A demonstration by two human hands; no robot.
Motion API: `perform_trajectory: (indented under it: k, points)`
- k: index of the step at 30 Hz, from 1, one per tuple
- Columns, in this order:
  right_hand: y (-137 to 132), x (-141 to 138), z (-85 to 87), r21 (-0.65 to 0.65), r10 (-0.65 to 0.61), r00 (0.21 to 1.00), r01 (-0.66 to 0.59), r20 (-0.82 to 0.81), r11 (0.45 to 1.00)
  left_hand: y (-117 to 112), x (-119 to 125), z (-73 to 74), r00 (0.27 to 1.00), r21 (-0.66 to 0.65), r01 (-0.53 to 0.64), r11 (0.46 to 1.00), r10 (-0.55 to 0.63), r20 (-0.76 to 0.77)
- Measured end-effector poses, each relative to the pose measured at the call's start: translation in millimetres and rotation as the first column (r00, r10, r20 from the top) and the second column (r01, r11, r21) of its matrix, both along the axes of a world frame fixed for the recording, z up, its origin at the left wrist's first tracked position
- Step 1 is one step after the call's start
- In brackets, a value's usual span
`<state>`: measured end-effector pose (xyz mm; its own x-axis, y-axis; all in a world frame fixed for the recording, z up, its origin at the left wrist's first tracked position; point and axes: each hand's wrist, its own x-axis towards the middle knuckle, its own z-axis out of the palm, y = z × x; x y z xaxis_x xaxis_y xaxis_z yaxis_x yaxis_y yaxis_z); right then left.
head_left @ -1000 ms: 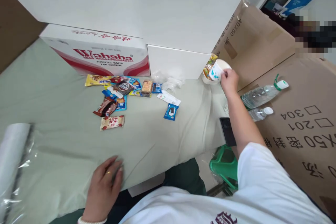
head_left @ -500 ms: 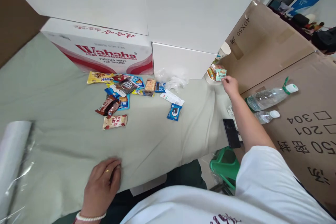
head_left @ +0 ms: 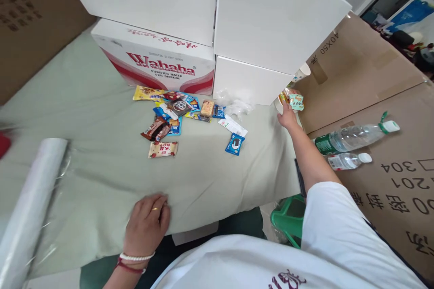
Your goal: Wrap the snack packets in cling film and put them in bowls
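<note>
My right hand (head_left: pixel 288 118) is at the front of a small white bowl (head_left: pixel 278 105) by the right end of the stacked boxes. Its fingers are bent together at the bowl's rim, over snack packets inside; what they grip, if anything, is hidden. A light green packet (head_left: pixel 296 102) sticks up just right of the fingertips. My left hand (head_left: pixel 145 223) rests on the cloth near the front edge, fingers curled in and nothing seen in them. Between the hands lie a blue snack packet (head_left: pixel 234 144), a cream packet (head_left: pixel 162 149) and a heap including a brown packet (head_left: pixel 156 129).
A Wahaba-type water carton (head_left: pixel 159 67) and white boxes (head_left: pixel 252 79) wall off the back. Clear plastic (head_left: pixel 239 106) lies before them. A film roll (head_left: pixel 35 207) is at left. Beyond my right arm are two bottles (head_left: pixel 352 139), cardboard (head_left: pixel 389 180) and a green stool (head_left: pixel 288 219).
My right hand has moved from the right side of the bowl, beside the light green packet, round to its front. The whole view has shifted; my left hand stays resting on the cloth.
</note>
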<state>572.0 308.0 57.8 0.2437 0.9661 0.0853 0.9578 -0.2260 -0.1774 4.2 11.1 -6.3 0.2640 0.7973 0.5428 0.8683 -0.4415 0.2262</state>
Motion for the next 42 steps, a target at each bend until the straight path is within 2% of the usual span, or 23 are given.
perform_trajectory:
  k: [2, 4, 8, 15, 19, 23, 27, 29, 31, 33, 34, 35, 36, 37, 38, 39, 40, 41, 42]
  points:
    - [14.5, -6.9, -9.9, -0.083, -0.062, 0.998, 0.064, 0.02, 0.995, -0.9, 0.8, 1.0, 1.0, 0.009, -0.012, 1.0, 0.013, -0.01]
    - [18.4, -11.3, -18.6, -0.093, -0.124, 0.991, 0.128, 0.04, 0.988, -1.7, 1.8, 2.2, 1.0, 0.019, -0.024, 1.0, 0.025, -0.014]
    - [-4.2, -18.4, -28.5, -0.03, -0.183, 0.979, 0.186, 0.085, 0.982, -2.3, 3.5, 3.5, 1.0, 0.041, -0.029, 0.999, 0.03, -0.007]
    - [-78.0, -43.4, -37.1, 0.075, 0.007, 0.983, -0.021, 0.186, 0.997, -2.3, 1.7, 0.2, 0.999, 0.019, -0.004, 1.0, 0.003, 0.039]
    - [-93.8, -62.2, -23.2, 0.059, 0.044, 0.989, -0.052, 0.14, 0.997, -3.8, 1.8, 0.0, 0.998, -0.005, -0.016, 1.0, 0.016, 0.054]
    - [-88.0, -111.7, -3.6, 0.069, 0.151, 0.984, -0.158, 0.099, 0.985, -5.2, 2.2, -1.3, 0.998, -0.025, -0.023, 0.999, 0.024, 0.057]
    - [-64.4, -181.8, -0.5, 0.073, 0.32, 0.946, -0.324, 0.058, 0.943, -6.0, 2.7, -4.1, 0.995, -0.066, -0.022, 0.998, 0.029, 0.096]
    - [-47.8, -206.7, -1.3, 0.044, 0.317, 0.947, -0.319, 0.048, 0.947, -6.7, 2.7, -5.1, 0.993, -0.085, -0.031, 0.996, 0.041, 0.111]
    - [-34.7, -219.9, 1.5, 0.031, 0.253, 0.967, -0.252, -0.017, 0.967, -7.9, 2.1, -5.7, 0.987, -0.111, -0.044, 0.993, 0.06, 0.147]
    - [-32.8, -224.6, 9.0, 0.102, 0.172, 0.965, -0.154, -0.198, 0.983, -10.0, 1.3, -5.7, 0.967, -0.155, -0.052, 0.987, 0.088, 0.238]
    - [-38.2, -225.6, 13.7, 0.154, 0.141, 0.926, -0.091, -0.35, 0.984, -11.5, 1.5, -5.1, 0.946, -0.186, -0.055, 0.981, 0.111, 0.306]
    - [-48.6, -226.7, 18.3, 0.187, 0.126, 0.835, -0.029, -0.536, 0.982, -13.1, 2.3, -3.8, 0.911, -0.223, -0.061, 0.973, 0.145, 0.386]
    - [-64.1, -228.5, 22.3, 0.18, 0.12, 0.677, 0.019, -0.726, 0.983, -14.6, 4.2, -1.6, 0.859, -0.272, -0.069, 0.96, 0.196, 0.472]
    - [-84.4, -231.7, 25.2, 0.136, 0.104, 0.459, 0.037, -0.882, 0.99, -15.9, 7.4, 1.8, 0.784, -0.334, -0.073, 0.94, 0.261, 0.563]
    - [-108.5, -236.5, 26.8, 0.069, 0.065, 0.213, 0.014, -0.975, 0.997, -16.5, 11.8, 6.4, 0.682, -0.41, -0.052, 0.911, 0.332, 0.652]
    - [-135.3, -243.1, 27.0, 0.006, 0.005, -0.015, -0.042, -1.0, 0.999, -16.2, 17.5, 12.0, 0.551, -0.489, 0.009, 0.872, 0.404, 0.73]
    - [-163.5, -251.3, 26.2, -0.044, -0.064, -0.191, -0.105, -0.98, 0.994, -14.8, 24.2, 18.3, 0.398, -0.556, 0.113, 0.824, 0.475, 0.785]
    - [-191.6, -260.8, 24.5, -0.084, -0.133, -0.315, -0.163, -0.94, 0.983, -12.1, 31.6, 24.9, 0.231, -0.586, 0.279, 0.761, 0.539, 0.81]
    - [-218.3, -271.0, 22.2, -0.116, -0.194, -0.401, -0.212, -0.895, 0.97, -8.5, 39.4, 31.0, 0.076, -0.566, 0.46, 0.684, 0.605, 0.793]
